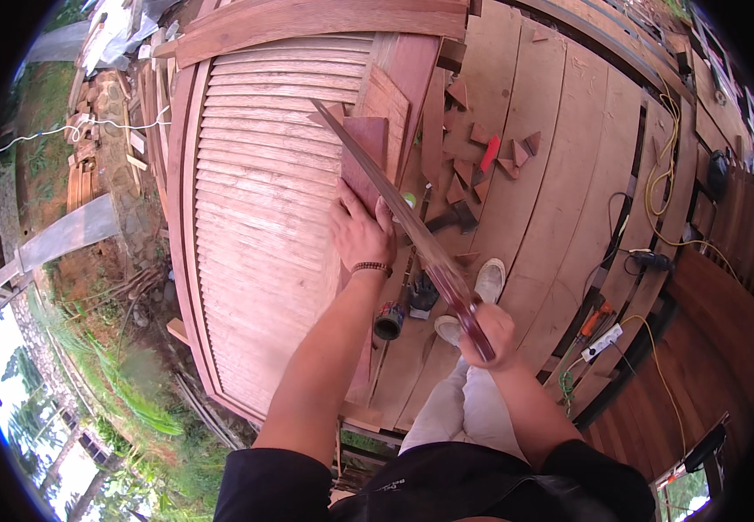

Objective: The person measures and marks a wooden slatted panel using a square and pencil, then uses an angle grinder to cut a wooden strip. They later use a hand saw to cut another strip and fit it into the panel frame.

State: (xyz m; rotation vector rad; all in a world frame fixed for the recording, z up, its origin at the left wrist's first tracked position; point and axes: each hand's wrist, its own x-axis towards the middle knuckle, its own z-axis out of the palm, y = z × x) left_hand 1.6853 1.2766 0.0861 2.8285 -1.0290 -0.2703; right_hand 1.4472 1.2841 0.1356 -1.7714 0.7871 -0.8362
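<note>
A large slatted wooden panel [264, 191] in a reddish frame lies in front of me, to the left. On its right side rests a short dark-red board [366, 139]. My left hand [364, 228] is closed around the near end of that board, thumb on the right and fingers on the left. My right hand [492, 335] is wrapped around the glossy dark-red handle of a long tapered blade-like tool [412, 228]. The tool slants up and left, its narrow tip over the panel beyond the board. Whether its edge touches the board I cannot tell.
Several triangular wood offcuts [459, 178] and a red object [491, 154] lie on the plank floor [559, 174]. Nearer are a black-headed hammer-like tool [459, 217] and a tin can [388, 320]. A power strip [603, 342] and yellow cord [655, 183] lie right; grassy ground drops away left.
</note>
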